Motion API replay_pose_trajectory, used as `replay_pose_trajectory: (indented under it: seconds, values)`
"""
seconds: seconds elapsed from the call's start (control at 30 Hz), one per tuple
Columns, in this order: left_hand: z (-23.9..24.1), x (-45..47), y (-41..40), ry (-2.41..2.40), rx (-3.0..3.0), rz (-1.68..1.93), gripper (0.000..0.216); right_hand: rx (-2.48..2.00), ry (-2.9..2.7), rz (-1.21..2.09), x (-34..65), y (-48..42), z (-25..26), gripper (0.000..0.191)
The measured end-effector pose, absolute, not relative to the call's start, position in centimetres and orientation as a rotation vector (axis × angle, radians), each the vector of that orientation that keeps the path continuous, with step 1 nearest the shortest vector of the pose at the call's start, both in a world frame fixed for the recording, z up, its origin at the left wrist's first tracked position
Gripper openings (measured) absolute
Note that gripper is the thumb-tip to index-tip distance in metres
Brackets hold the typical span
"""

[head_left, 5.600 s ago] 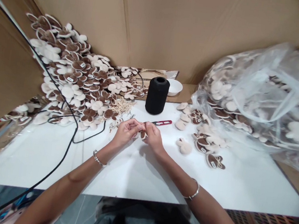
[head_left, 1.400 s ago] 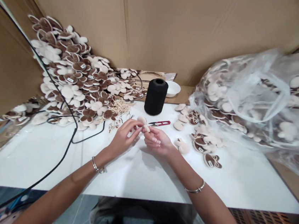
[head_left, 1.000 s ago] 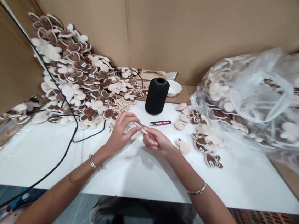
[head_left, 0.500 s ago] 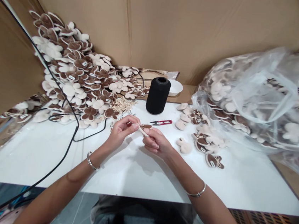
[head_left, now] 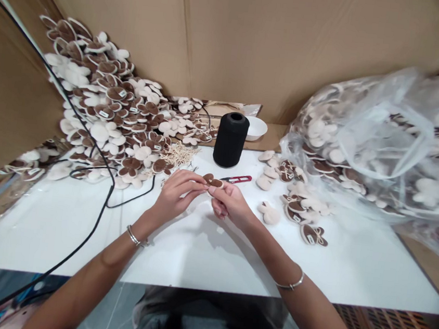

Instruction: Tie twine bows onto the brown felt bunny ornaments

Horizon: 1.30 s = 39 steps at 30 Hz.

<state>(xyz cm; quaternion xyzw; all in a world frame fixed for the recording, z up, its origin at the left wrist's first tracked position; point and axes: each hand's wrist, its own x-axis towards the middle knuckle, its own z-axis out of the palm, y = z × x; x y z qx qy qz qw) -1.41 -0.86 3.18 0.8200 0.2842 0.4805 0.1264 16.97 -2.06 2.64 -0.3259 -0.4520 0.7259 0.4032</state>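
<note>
Both my hands meet above the middle of the white table (head_left: 194,256). Between their fingertips is one small plush piece with a brown face and cream edge (head_left: 212,180). My left hand (head_left: 179,194) pinches its left side with thumb and fingers. My right hand (head_left: 230,203) pinches the right side, its other fingers curled under. Just beyond the piece lie red thread snips (head_left: 237,178). A black thread cone (head_left: 230,139) stands behind them.
A big heap of brown and cream plush pieces (head_left: 107,111) fills the left back corner, crossed by a black cable (head_left: 91,224). Loose pieces (head_left: 297,204) lie right of my hands. A clear plastic bag of more pieces (head_left: 386,145) sits at right. A white bowl (head_left: 255,128) is behind the cone.
I have turned the plush piece over in my fingers, from cream side and edge-on to brown face up. My hands stayed at the same spot near the snips.
</note>
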Motion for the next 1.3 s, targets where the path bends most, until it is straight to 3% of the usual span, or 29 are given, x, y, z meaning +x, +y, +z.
replay_pose_trajectory:
  seconds: [0.17, 0.73, 1.3]
  values:
    - [3.3, -1.3, -0.9, 0.900, 2.036, 1.351, 0.004, -0.932, -1.316, 1.700, 17.1, -1.9, 2.7, 0.028]
    - [1.1, 0.3, -0.9, 0.785, 1.119, 1.042, 0.021, -1.147, -1.501, 1.170, 16.9, -1.6, 0.5, 0.022]
    - [1.9, -0.4, -0.6, 0.922, 1.452, 0.936, 0.025, -1.085, -1.855, 1.080, 19.1, -0.5, 1.2, 0.020]
